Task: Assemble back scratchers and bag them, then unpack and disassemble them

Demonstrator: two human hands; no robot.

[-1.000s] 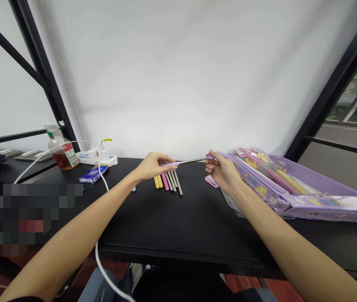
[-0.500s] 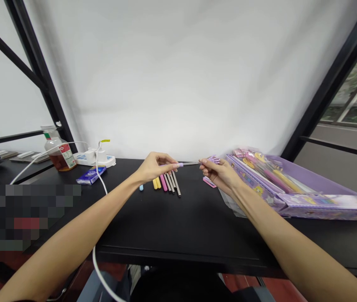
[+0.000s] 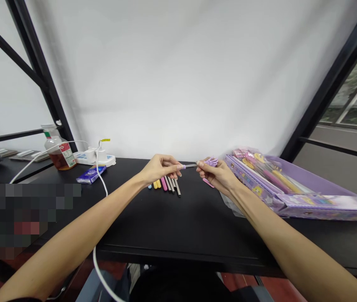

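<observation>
L hand (image 3: pixel 164 167) reaches in from the left, palm turned inward, thumb & fingers closed in a pinch on the purple L end of the metal rod (image 3: pixel 191 165). R hand (image 3: pixel 214 174) mirrors it from the right, fingertips gripping the rod's other end, w/ the purple head (image 3: pixel 211 161) just past them. Rod's held roughly level btwn the two, above the counter (image 3: pixel 178 226). Count: 1 rod in hand; behind/below L hand lie 2 yellow sticks (image 3: pixel 157 184), 1 pink stick (image 3: pixel 164 183), at least 3 gray tubes (image 3: pixel 177 187) (tops hidden, so exact no. unclear) & 1 lt.-blue tip (image 3: pixel 150 186). R side: 1 open purple box (image 3: pixel 311 170) w/ wrapped items. L side: 1 bottle (image 3: pixel 59 155), 1 blue pkt (image 3: pixel 91 174), 1 power strip (image 3: pixel 109 161).
</observation>
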